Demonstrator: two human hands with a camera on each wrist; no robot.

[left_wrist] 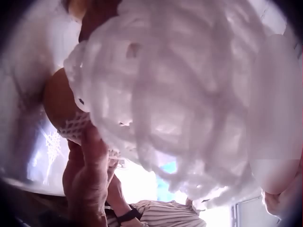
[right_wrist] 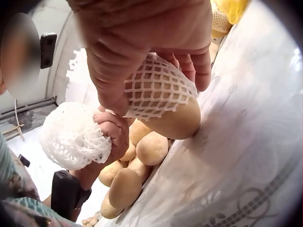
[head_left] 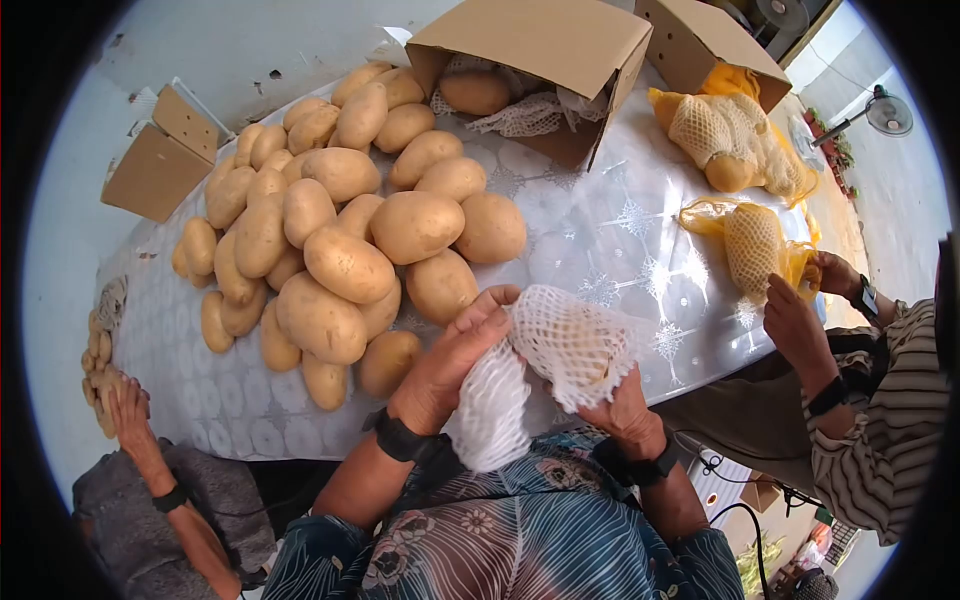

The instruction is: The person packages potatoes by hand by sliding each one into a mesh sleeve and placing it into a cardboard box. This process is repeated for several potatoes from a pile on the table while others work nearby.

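My left hand (head_left: 450, 355) grips a bunch of white foam net sleeves (head_left: 492, 410), which hangs down in front of my body. Beside it, my right hand (head_left: 630, 410) holds a potato (right_wrist: 175, 120) partly covered by another foam net sleeve (head_left: 575, 335). From the right wrist, the thumb and fingers close around the netted part, while one end of the potato stays bare. White netting (left_wrist: 165, 90) fills most of the left wrist view and hides much of the potato. A heap of loose potatoes (head_left: 335, 260) lies just beyond my left hand.
A cardboard box (head_left: 530, 40) on its side contains a potato and netting. Yellow net bags (head_left: 740, 115) with netted potatoes lie at the right, where another person's hands (head_left: 800, 325) hold one. A person's hand (head_left: 130, 410) touches potatoes at far left. A patterned cloth (head_left: 600, 225) covers the table.
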